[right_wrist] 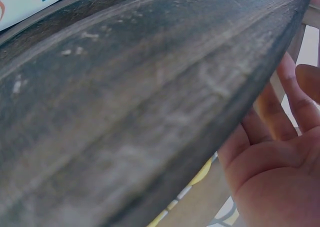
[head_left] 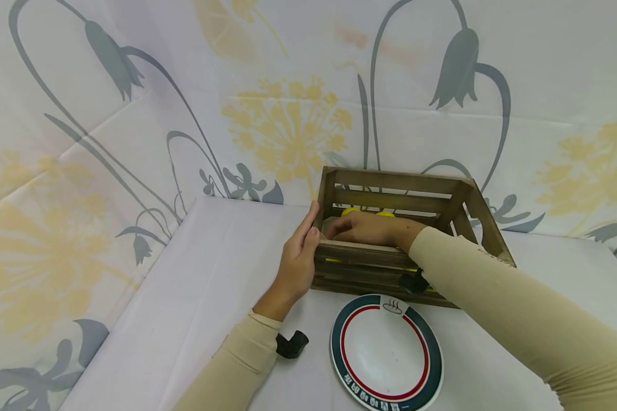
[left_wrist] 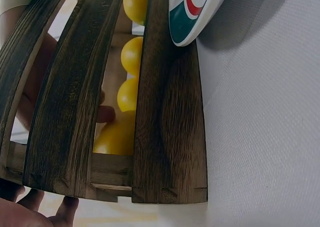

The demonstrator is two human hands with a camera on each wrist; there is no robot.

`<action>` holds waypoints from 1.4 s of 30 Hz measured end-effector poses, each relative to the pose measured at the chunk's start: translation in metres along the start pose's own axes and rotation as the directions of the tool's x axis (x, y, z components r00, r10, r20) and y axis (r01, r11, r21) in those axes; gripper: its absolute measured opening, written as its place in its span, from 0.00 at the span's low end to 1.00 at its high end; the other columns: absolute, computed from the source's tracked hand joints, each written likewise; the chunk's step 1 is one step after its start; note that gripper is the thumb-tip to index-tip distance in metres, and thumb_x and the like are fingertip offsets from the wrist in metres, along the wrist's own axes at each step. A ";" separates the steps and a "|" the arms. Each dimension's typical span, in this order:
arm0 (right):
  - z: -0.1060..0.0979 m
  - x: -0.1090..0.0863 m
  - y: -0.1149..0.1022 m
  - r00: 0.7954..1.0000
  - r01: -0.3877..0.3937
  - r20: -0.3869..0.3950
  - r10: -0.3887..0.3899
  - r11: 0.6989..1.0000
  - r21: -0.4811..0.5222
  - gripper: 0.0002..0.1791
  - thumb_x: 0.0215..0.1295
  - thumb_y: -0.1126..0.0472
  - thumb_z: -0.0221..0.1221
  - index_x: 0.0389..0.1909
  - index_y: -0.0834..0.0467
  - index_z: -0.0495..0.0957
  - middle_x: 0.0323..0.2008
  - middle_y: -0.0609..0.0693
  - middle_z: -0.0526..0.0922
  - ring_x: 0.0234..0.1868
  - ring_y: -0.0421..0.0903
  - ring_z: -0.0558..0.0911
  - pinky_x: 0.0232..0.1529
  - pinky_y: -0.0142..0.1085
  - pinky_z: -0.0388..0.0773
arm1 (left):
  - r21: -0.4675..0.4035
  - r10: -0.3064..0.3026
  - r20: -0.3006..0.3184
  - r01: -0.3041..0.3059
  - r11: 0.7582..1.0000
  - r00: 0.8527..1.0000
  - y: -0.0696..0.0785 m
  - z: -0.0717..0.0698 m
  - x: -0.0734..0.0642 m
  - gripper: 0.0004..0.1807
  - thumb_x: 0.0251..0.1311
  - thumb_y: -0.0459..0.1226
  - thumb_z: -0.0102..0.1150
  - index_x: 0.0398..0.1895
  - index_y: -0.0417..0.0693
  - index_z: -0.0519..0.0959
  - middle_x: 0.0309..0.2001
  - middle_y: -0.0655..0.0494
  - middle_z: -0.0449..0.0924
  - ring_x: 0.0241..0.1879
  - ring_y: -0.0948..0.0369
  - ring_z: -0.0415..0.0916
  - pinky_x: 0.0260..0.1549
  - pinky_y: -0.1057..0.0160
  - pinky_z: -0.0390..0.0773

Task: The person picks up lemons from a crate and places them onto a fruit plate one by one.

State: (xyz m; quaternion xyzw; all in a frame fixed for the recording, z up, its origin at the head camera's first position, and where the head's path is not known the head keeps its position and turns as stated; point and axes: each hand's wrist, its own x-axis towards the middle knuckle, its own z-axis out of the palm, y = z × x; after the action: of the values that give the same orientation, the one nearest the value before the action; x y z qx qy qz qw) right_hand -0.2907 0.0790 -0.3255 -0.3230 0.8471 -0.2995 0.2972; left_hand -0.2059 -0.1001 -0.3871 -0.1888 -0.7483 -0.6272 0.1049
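Note:
A dark wooden slatted crate [head_left: 375, 268] stands on the white cloth with yellow, round fruits [left_wrist: 131, 56] inside. My left hand [head_left: 297, 265] rests against the crate's left end, fingers extended along it and thumb by the front corner. The left wrist view shows its fingertips [left_wrist: 67, 207] at the crate's end. My right hand [head_left: 367, 228] reaches over the front slats into the crate, toward its left end. Between the slats, a right fingertip [left_wrist: 105, 114] shows right at the top of one yellow fruit [left_wrist: 117, 137]. The right palm [right_wrist: 280, 182] faces the slat, thumb apart from the fingers.
A white plate [head_left: 383, 354] with a teal rim and red ring lies right in front of the crate. Floral-patterned cloth [head_left: 293, 131] rises behind and at the left. A black wrist device [head_left: 292, 345] sits below the left hand.

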 end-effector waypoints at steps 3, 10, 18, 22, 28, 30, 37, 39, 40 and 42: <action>0.000 0.000 0.002 1.000 -0.005 -0.005 0.005 1.000 0.015 0.18 0.74 0.58 0.49 0.56 0.59 0.80 0.55 0.53 0.82 0.55 0.47 0.79 0.63 0.47 0.74 | 0.001 -0.004 0.001 0.004 1.000 1.000 0.000 0.000 0.000 0.28 0.79 0.37 0.33 0.80 0.47 0.51 0.81 0.51 0.48 0.79 0.60 0.46 0.78 0.52 0.51; 0.000 0.001 0.006 0.999 -0.048 -0.016 0.047 0.998 -0.032 0.19 0.74 0.59 0.47 0.59 0.59 0.79 0.62 0.56 0.79 0.65 0.55 0.74 0.69 0.53 0.68 | 0.013 -0.015 -0.001 0.015 1.000 1.000 -0.001 0.001 -0.001 0.28 0.80 0.40 0.33 0.80 0.50 0.51 0.80 0.57 0.49 0.78 0.60 0.51 0.77 0.51 0.55; 0.001 0.001 0.008 0.998 -0.065 0.000 0.066 0.996 -0.053 0.20 0.73 0.62 0.46 0.60 0.60 0.79 0.62 0.57 0.78 0.65 0.56 0.73 0.70 0.54 0.67 | 0.008 -0.014 0.001 0.014 1.000 1.000 -0.003 0.003 0.000 0.28 0.80 0.41 0.33 0.80 0.52 0.50 0.81 0.55 0.48 0.79 0.61 0.49 0.77 0.50 0.53; 0.001 0.000 0.008 0.997 -0.074 0.008 0.074 0.996 -0.059 0.21 0.74 0.62 0.46 0.63 0.59 0.77 0.65 0.58 0.76 0.69 0.57 0.71 0.72 0.55 0.64 | 0.015 -0.015 0.005 0.014 1.000 1.000 -0.004 0.003 0.000 0.28 0.80 0.42 0.33 0.80 0.52 0.50 0.81 0.56 0.48 0.79 0.63 0.47 0.78 0.51 0.52; 0.001 0.000 0.007 0.996 -0.085 0.032 0.089 0.991 -0.104 0.24 0.75 0.59 0.46 0.69 0.57 0.71 0.71 0.60 0.69 0.74 0.60 0.65 0.75 0.59 0.58 | 0.017 -0.019 0.003 0.019 1.000 1.000 -0.003 0.003 -0.001 0.29 0.80 0.43 0.33 0.80 0.52 0.50 0.80 0.61 0.48 0.79 0.62 0.46 0.78 0.52 0.51; 0.001 0.000 0.007 0.995 -0.093 0.032 0.097 0.989 -0.112 0.26 0.74 0.58 0.47 0.71 0.56 0.69 0.72 0.59 0.68 0.74 0.59 0.65 0.75 0.60 0.57 | 0.016 -0.020 0.003 0.020 1.000 1.000 -0.002 0.003 -0.002 0.29 0.80 0.43 0.33 0.80 0.53 0.50 0.80 0.63 0.48 0.79 0.63 0.46 0.78 0.53 0.51; 0.001 0.000 0.009 0.995 -0.100 0.009 0.103 0.983 -0.151 0.29 0.74 0.60 0.47 0.75 0.58 0.62 0.74 0.62 0.64 0.74 0.62 0.62 0.76 0.61 0.52 | 0.024 -0.013 0.002 0.013 1.000 1.000 -0.002 0.003 -0.002 0.29 0.80 0.44 0.32 0.80 0.52 0.50 0.81 0.58 0.47 0.79 0.62 0.45 0.78 0.51 0.50; 0.001 0.001 0.011 0.994 -0.105 -0.002 0.106 0.980 -0.166 0.29 0.74 0.61 0.47 0.75 0.58 0.61 0.74 0.62 0.64 0.74 0.61 0.62 0.76 0.61 0.52 | 0.025 -0.011 0.000 0.011 1.000 1.000 -0.002 0.003 -0.002 0.29 0.80 0.44 0.33 0.80 0.52 0.50 0.81 0.58 0.48 0.79 0.62 0.47 0.78 0.51 0.51; 0.001 0.001 0.011 0.994 -0.107 -0.008 0.108 0.978 -0.177 0.29 0.74 0.61 0.47 0.75 0.59 0.61 0.73 0.62 0.64 0.73 0.62 0.63 0.76 0.61 0.53 | 0.025 -0.010 -0.001 0.010 1.000 1.000 -0.002 0.003 -0.002 0.29 0.80 0.44 0.33 0.80 0.53 0.50 0.81 0.58 0.48 0.79 0.62 0.47 0.78 0.51 0.52; 0.001 0.002 0.013 0.992 -0.122 -0.022 0.120 0.974 -0.189 0.30 0.73 0.61 0.49 0.75 0.59 0.61 0.73 0.63 0.64 0.73 0.62 0.63 0.76 0.61 0.54 | 0.027 -0.005 -0.004 0.006 1.000 1.000 -0.003 0.003 -0.002 0.29 0.80 0.44 0.33 0.80 0.53 0.50 0.81 0.58 0.48 0.79 0.62 0.48 0.78 0.51 0.52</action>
State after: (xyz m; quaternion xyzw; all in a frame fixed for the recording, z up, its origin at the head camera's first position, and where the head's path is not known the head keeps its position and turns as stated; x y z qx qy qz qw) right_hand -0.2958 0.0851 -0.3357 -0.2959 0.8915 -0.2004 0.2783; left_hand -0.2050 -0.0976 -0.3908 -0.1842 -0.7571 -0.6175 0.1071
